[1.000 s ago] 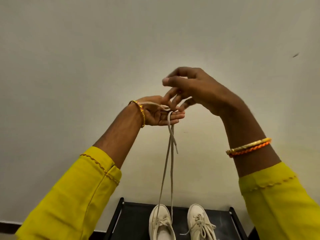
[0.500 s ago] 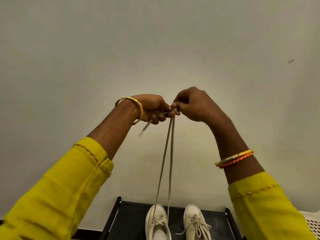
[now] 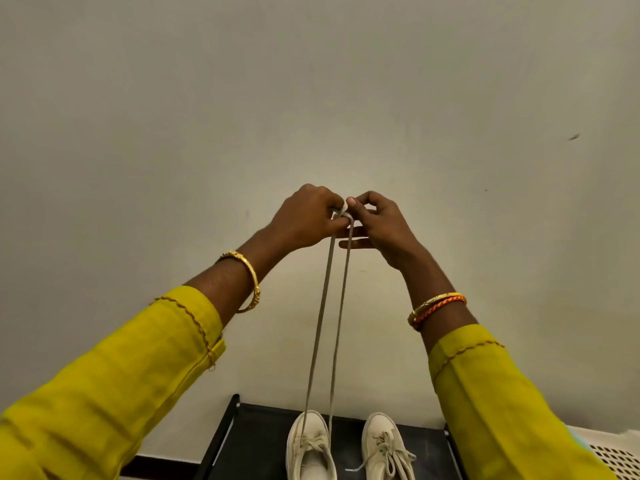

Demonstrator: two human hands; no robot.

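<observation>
black rack top (image 3: 256,441) well below the fingers (image 3: 360,243), two off-white sneakers side by side on it, first sneaker (image 3: 310,452) straight under the fingers, its lace (image 3: 323,323) running up to them, second sneaker (image 3: 382,445) just right of it, laces slack

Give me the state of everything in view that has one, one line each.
left hand: fingers curled, pinching the top of the shoelace.
right hand: thumb and forefinger pinching the shoelace, lower fingers straight.
shoelace: two strands pulled taut from shoe to hands.
shoe under the hands: upright on the rack, lace drawn upward.
other shoe: upright, laces slack, untouched.
rack: bearing both shoes.
</observation>
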